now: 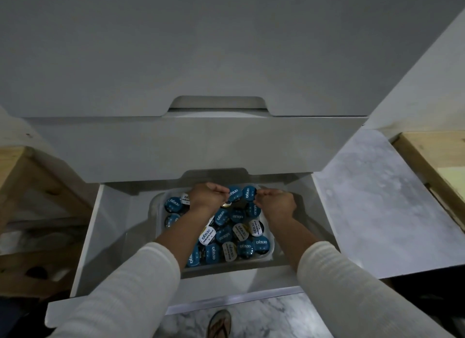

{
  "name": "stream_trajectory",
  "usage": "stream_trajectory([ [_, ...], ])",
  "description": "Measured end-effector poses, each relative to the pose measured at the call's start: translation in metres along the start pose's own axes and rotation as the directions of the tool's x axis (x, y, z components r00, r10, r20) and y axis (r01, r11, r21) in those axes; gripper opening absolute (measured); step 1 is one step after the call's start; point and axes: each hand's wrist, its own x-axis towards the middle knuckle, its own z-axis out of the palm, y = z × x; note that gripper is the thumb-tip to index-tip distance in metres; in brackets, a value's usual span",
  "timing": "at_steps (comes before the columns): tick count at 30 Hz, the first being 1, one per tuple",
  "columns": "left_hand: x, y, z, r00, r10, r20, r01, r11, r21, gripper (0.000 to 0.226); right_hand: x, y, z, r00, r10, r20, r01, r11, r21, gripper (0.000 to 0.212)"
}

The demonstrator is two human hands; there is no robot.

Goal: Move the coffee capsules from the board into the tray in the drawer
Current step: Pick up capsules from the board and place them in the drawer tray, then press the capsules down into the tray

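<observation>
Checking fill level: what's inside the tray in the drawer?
The tray holds many capsules, mostly blue-lidded, a few white. Both hands cover part of the far end, and whatever lies under the top capsules is hidden.

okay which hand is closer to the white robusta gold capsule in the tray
Left. The left hand is at the tray's far end, its forearm passing right beside the white Robusta Gold capsule. The right hand is farther away, across the tray.
</observation>
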Motion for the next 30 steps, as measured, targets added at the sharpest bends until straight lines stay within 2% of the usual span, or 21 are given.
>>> stream_trajectory([
  [4,0.000,0.003,0.003,0.999,0.044,-0.019,-0.042,0.995,0.088,0.015,0.002,-0.001,0.001,1.000,-0.011,0.001,0.011,1.000,-0.028,0.010],
  [12,0.000,-0.001,-0.004,0.989,0.105,-0.102,-0.087,0.982,0.169,0.007,0.004,0.002,0.004,1.000,-0.011,0.009,0.011,0.999,0.047,0.016],
  [16,-0.002,-0.003,-0.003,0.984,0.146,-0.099,-0.124,0.973,0.196,0.007,0.004,0.003,0.004,0.999,-0.042,-0.005,0.042,0.999,0.022,0.015],
  [17,-0.003,-0.003,-0.002,0.983,0.156,-0.094,-0.133,0.968,0.214,0.007,0.004,0.003,0.004,0.998,-0.061,-0.011,0.061,0.998,-0.005,0.014],
  [19,-0.003,-0.003,0.000,0.979,0.183,-0.087,-0.154,0.951,0.268,0.007,0.003,0.002,0.005,0.990,-0.138,-0.001,0.136,0.976,-0.167,0.016],
  [23,-0.005,-0.003,0.002,0.971,0.231,-0.065,-0.192,0.909,0.369,0.008,-0.002,-0.001,0.003,0.965,-0.245,0.089,0.260,0.868,-0.423,0.021],
  [27,-0.011,-0.002,-0.001,0.960,0.277,-0.040,-0.234,0.874,0.426,0.011,-0.008,-0.001,0.002,0.939,-0.305,0.158,0.339,0.744,-0.575,0.022],
  [30,-0.021,0.000,-0.004,0.943,0.333,-0.007,-0.289,0.828,0.480,0.019,-0.015,-0.001,-0.006,0.914,-0.347,0.208,0.401,0.701,-0.590,0.022],
])
